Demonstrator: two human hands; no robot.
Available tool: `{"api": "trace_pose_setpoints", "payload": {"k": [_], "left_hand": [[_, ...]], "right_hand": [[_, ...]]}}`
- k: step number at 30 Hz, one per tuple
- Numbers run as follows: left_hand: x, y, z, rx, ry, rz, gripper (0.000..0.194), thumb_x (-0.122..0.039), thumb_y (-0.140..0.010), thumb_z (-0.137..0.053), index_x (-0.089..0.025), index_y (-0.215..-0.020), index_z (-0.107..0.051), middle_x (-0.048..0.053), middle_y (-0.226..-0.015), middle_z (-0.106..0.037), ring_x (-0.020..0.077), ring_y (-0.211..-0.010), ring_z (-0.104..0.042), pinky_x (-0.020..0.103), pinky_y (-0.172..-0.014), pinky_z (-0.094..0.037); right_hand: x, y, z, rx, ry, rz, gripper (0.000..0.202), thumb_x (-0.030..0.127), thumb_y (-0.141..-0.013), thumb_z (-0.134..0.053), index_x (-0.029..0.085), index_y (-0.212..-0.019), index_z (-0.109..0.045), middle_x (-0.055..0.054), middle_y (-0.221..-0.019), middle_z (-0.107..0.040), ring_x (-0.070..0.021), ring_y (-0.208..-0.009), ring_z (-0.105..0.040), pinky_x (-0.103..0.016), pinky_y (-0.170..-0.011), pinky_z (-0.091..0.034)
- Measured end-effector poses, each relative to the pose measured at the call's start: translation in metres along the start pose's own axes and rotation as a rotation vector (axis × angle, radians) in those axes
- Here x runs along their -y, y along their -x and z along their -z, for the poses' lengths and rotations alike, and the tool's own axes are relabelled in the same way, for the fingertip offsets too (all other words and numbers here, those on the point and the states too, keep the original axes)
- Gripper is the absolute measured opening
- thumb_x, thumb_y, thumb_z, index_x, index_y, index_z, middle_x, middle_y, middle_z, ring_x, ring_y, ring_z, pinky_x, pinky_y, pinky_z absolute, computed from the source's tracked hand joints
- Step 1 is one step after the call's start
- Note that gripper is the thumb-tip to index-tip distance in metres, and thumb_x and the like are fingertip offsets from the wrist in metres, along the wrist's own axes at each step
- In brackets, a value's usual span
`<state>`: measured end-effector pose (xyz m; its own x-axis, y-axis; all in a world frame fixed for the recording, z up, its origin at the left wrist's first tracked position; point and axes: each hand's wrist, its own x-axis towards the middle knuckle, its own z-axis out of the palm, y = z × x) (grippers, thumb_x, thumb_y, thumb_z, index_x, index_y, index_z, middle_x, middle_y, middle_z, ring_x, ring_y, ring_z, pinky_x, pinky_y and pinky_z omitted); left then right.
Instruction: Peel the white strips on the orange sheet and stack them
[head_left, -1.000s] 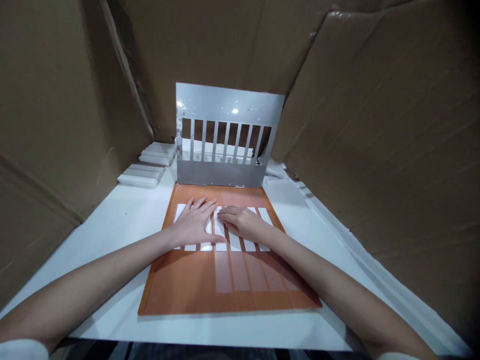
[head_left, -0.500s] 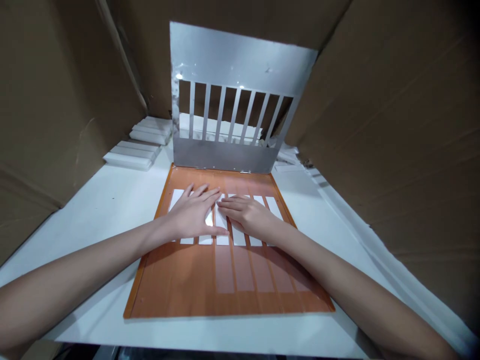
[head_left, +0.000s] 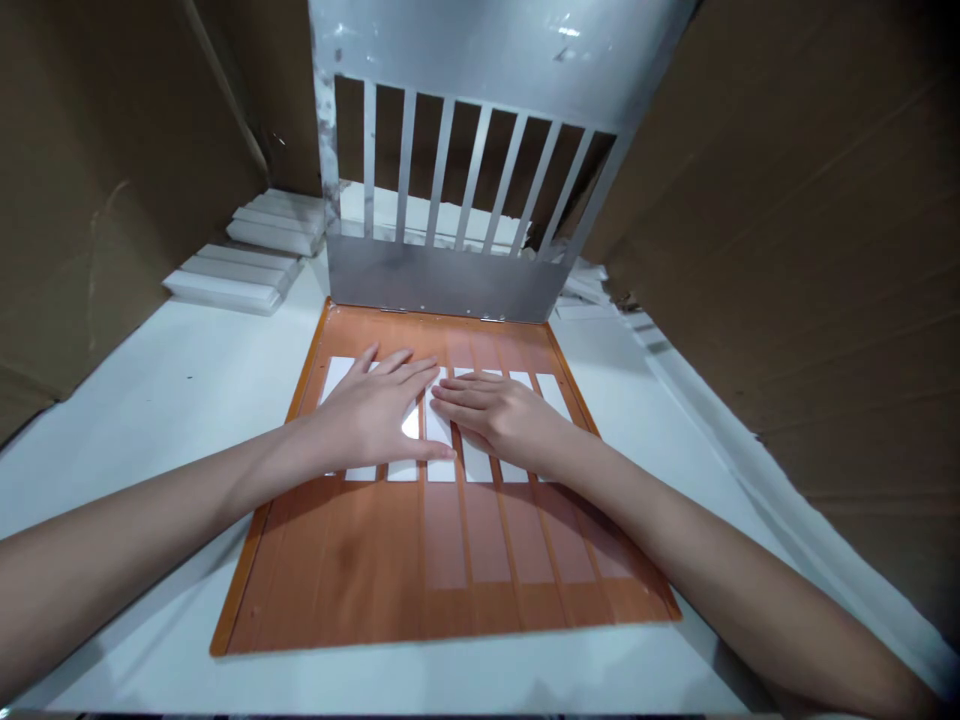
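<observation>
An orange board [head_left: 337, 570] lies flat on the white table, with a row of several white strips [head_left: 439, 430] laid side by side across it. My left hand [head_left: 375, 410] rests flat on the strips at the left, its fingers spread and its thumb reaching over a middle strip. On the strips right of the middle lies my right hand [head_left: 506, 415], palm down with fingers stretched out; its fingertips nearly meet those of my left hand. Both hands hide parts of the strips. A slotted metal plate [head_left: 450, 280] stands raised along the board's far edge.
Stacks of white strips [head_left: 232, 270] sit on the table at the far left. More white pieces [head_left: 585, 285] lie behind the board at the right. Brown cardboard walls [head_left: 787, 200] enclose the table [head_left: 150, 400] on the left, back and right.
The view has shifted closer and lower, so the plate and board look larger. Both hands keep nearly the same place on the strips.
</observation>
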<state>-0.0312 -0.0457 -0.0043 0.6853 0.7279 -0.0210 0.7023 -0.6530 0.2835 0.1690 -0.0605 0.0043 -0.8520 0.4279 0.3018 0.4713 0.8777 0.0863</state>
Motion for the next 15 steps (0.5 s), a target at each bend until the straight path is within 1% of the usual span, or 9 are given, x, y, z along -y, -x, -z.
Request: {"api": "trace_pose_setpoints", "payload": {"k": [3, 7, 10, 15], "left_hand": [[0.0005, -0.0007, -0.0004, -0.004, -0.003, -0.004, 0.092, -0.079, -0.07, -0.035, -0.018, -0.139, -0.028, 0.006, -0.145, -0.031, 0.0287, -0.135, -0.016, 0.044, -0.108, -0.001], [0.002, -0.0014, -0.0015, -0.016, -0.008, -0.023, 0.09, -0.077, -0.07, -0.036, -0.019, -0.138, -0.028, 0.005, -0.144, -0.032, 0.0275, -0.135, -0.017, 0.044, -0.109, 0.0], [0.0016, -0.0014, -0.0012, -0.005, -0.013, -0.024, 0.087, -0.075, -0.073, -0.036, -0.019, -0.139, -0.027, 0.005, -0.145, -0.03, 0.0276, -0.136, -0.015, 0.044, -0.109, 0.001], [0.0013, -0.0015, -0.0011, 0.007, -0.02, -0.018, 0.088, -0.074, -0.073, -0.037, -0.017, -0.139, -0.025, 0.006, -0.146, -0.029, 0.0275, -0.136, -0.014, 0.046, -0.109, 0.002]], "right_hand": [[-0.0003, 0.0, -0.0006, -0.004, 0.0, -0.005, 0.027, 0.018, -0.092, -0.038, 0.013, -0.099, -0.064, -0.009, -0.101, -0.068, -0.0201, -0.102, -0.061, -0.04, -0.087, -0.051], [-0.0004, 0.0002, -0.0006, -0.019, -0.014, -0.002, 0.029, 0.017, -0.092, -0.036, 0.014, -0.1, -0.063, -0.009, -0.104, -0.067, -0.0201, -0.104, -0.06, -0.041, -0.089, -0.05], [-0.0005, 0.0003, -0.0007, -0.024, -0.002, 0.002, 0.028, 0.017, -0.092, -0.036, 0.014, -0.099, -0.064, -0.007, -0.102, -0.068, -0.0194, -0.102, -0.06, -0.04, -0.09, -0.05], [-0.0011, 0.0004, -0.0012, -0.024, 0.006, 0.004, 0.029, 0.018, -0.092, -0.035, 0.016, -0.097, -0.064, -0.006, -0.099, -0.069, -0.0191, -0.101, -0.061, -0.039, -0.087, -0.052]]}}
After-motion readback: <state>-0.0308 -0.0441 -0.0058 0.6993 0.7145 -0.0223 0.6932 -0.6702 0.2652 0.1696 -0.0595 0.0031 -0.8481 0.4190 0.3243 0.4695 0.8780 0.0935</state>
